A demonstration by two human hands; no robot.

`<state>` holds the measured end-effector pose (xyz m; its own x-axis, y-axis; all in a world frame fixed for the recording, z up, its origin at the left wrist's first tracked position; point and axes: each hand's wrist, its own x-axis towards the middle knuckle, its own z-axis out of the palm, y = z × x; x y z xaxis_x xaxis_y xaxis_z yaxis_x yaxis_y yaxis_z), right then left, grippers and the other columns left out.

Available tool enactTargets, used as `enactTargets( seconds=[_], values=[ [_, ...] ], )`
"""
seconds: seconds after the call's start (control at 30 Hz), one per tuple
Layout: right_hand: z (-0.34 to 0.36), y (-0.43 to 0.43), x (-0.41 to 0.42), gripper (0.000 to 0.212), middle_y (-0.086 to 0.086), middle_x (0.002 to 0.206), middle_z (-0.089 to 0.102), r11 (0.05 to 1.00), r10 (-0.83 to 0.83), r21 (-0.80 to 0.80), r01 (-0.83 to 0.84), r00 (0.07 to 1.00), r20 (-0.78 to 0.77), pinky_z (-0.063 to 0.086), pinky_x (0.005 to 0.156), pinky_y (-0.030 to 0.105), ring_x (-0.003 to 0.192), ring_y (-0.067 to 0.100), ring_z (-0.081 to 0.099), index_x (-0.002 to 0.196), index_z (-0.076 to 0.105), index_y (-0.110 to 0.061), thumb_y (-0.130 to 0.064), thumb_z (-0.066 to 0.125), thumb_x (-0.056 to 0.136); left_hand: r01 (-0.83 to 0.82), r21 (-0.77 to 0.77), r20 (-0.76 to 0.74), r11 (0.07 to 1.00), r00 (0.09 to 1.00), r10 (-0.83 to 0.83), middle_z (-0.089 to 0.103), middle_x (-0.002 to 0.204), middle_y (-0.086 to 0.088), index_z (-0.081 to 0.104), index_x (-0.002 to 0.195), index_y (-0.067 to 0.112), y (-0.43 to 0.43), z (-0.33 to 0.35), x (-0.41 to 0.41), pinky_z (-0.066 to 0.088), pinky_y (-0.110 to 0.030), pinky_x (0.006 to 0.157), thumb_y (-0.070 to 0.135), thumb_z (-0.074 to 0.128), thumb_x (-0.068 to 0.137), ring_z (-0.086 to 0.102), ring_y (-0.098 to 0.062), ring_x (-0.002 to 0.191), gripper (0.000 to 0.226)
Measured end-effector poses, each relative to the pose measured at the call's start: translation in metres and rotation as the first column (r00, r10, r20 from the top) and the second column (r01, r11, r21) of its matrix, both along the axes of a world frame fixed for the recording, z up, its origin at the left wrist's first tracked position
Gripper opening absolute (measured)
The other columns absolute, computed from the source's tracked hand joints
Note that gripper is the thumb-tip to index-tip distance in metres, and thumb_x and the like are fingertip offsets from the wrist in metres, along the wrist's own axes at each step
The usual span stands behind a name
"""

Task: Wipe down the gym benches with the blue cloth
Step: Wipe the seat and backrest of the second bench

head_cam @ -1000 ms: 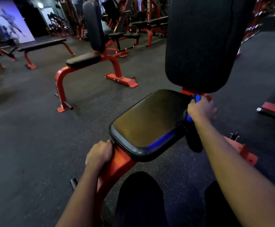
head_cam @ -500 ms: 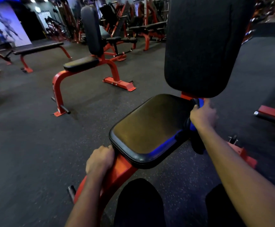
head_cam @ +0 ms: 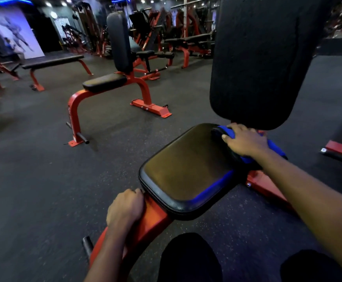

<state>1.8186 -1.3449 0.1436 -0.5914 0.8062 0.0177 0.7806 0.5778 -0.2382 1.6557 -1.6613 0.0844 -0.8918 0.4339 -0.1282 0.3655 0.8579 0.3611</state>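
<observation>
A black padded seat (head_cam: pixel 186 169) on a red steel frame (head_cam: pixel 151 222) stands right in front of me, with its tall black backrest (head_cam: pixel 264 58) upright behind it. My right hand (head_cam: pixel 245 141) presses the blue cloth (head_cam: pixel 276 148) onto the far right corner of the seat, just under the backrest; its fingers curl over the cloth. My left hand (head_cam: pixel 125 208) grips the red frame at the seat's near left corner.
A second seat bench (head_cam: pixel 109 82) with a red frame stands to the left on the dark rubber floor (head_cam: pixel 43 180). A flat bench (head_cam: pixel 52 62) is farther back left. More red machines line the back. A red frame part (head_cam: pixel 341 151) lies at the right.
My right hand has moved with the cloth from the seat's right side edge up onto the seat's top rear corner. My left hand has kept its grip on the frame.
</observation>
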Motion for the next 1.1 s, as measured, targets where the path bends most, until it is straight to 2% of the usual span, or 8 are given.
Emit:
enactTargets(
  seconds=[0.17, 0.3, 0.4, 0.47, 0.6, 0.73, 0.93, 1.1],
  values=[
    [0.017, 0.011, -0.048, 0.051, 0.017, 0.149, 0.042, 0.998, -0.023, 0.056, 0.017, 0.994, 0.104, 0.037, 0.104, 0.045, 0.133, 0.040, 0.044, 0.146, 0.036, -0.021, -0.048, 0.032, 0.103, -0.034, -0.007, 0.026, 0.999, 0.999, 0.034, 0.058, 0.131, -0.020, 0.061, 0.119, 0.006, 0.005, 0.006, 0.001, 0.042, -0.042, 0.092, 0.033, 0.027, 0.099, 0.056, -0.036, 0.117, 0.048],
    [0.026, 0.021, -0.096, 0.045, 0.018, 0.147, 0.046, 0.998, 0.055, 0.015, -0.057, 0.994, 0.095, 0.039, 0.099, 0.043, 0.131, 0.040, 0.047, 0.140, 0.043, -0.018, -0.042, 0.034, 0.103, -0.033, -0.001, 0.035, 0.999, 0.999, 0.033, 0.058, 0.130, -0.021, 0.062, 0.116, 0.007, 0.003, 0.008, 0.001, 0.044, -0.041, 0.093, 0.033, 0.027, 0.099, 0.057, -0.035, 0.116, 0.047],
    [0.021, 0.018, -0.093, 0.051, 0.008, 0.159, 0.031, 0.980, 0.197, -0.008, -0.197, 0.973, 0.121, 0.032, 0.110, 0.048, 0.142, 0.037, 0.035, 0.150, 0.033, -0.021, -0.046, 0.028, 0.106, -0.018, 0.004, 0.031, 1.000, 0.999, 0.018, 0.060, 0.128, -0.020, 0.062, 0.112, 0.007, 0.002, 0.008, 0.002, 0.046, -0.042, 0.094, 0.034, 0.026, 0.099, 0.058, -0.035, 0.114, 0.047],
    [0.010, 0.015, -0.076, 0.054, -0.006, 0.166, 0.014, 0.965, 0.260, 0.000, -0.263, 0.956, 0.133, 0.018, 0.117, 0.055, 0.151, 0.028, 0.017, 0.155, 0.024, -0.033, -0.052, 0.027, 0.104, -0.021, 0.009, 0.021, 1.000, 1.000, 0.020, 0.059, 0.128, -0.020, 0.062, 0.111, 0.007, 0.001, 0.010, 0.006, 0.046, -0.042, 0.094, 0.032, 0.026, 0.100, 0.058, -0.035, 0.115, 0.046],
    [0.001, 0.015, -0.060, 0.058, -0.014, 0.166, 0.001, 0.962, 0.269, -0.010, -0.272, 0.948, 0.172, 0.009, 0.116, 0.064, 0.153, 0.023, 0.003, 0.154, 0.015, -0.048, -0.064, 0.027, 0.099, -0.023, -0.005, 0.003, 1.000, 1.000, 0.023, 0.059, 0.128, -0.021, 0.061, 0.112, 0.006, 0.001, 0.010, 0.010, 0.045, -0.042, 0.095, 0.032, 0.025, 0.101, 0.057, -0.036, 0.116, 0.046],
    [0.012, 0.029, -0.102, 0.062, 0.001, 0.165, 0.020, 0.967, 0.253, -0.013, -0.255, 0.949, 0.187, 0.022, 0.117, 0.046, 0.148, 0.032, 0.024, 0.155, 0.023, -0.033, -0.062, 0.024, 0.101, -0.019, -0.015, 0.005, 1.000, 1.000, 0.019, 0.060, 0.127, -0.019, 0.062, 0.110, 0.007, 0.003, 0.010, 0.005, 0.044, -0.041, 0.091, 0.031, 0.026, 0.099, 0.058, -0.036, 0.115, 0.045],
    [0.025, 0.022, -0.159, 0.055, 0.008, 0.152, 0.045, 0.963, 0.237, 0.057, -0.264, 0.929, 0.284, 0.035, 0.111, 0.041, 0.138, 0.031, 0.044, 0.142, 0.052, -0.029, -0.057, 0.041, 0.096, -0.009, 0.001, 0.029, 1.000, 1.000, 0.009, 0.061, 0.125, -0.019, 0.064, 0.107, 0.007, 0.003, 0.011, 0.003, 0.047, -0.041, 0.090, 0.030, 0.028, 0.099, 0.059, -0.036, 0.112, 0.044],
    [0.015, 0.018, -0.135, 0.046, -0.006, 0.148, 0.050, 0.861, 0.502, 0.029, -0.507, 0.858, 0.109, 0.034, 0.109, 0.042, 0.136, 0.024, 0.045, 0.137, 0.053, -0.042, -0.059, 0.044, 0.095, -0.053, 0.018, 0.027, 0.998, 0.998, 0.052, 0.060, 0.127, -0.022, 0.063, 0.111, 0.006, 0.003, 0.009, 0.005, 0.046, -0.043, 0.093, 0.034, 0.029, 0.098, 0.058, -0.038, 0.113, 0.045]
  ],
)
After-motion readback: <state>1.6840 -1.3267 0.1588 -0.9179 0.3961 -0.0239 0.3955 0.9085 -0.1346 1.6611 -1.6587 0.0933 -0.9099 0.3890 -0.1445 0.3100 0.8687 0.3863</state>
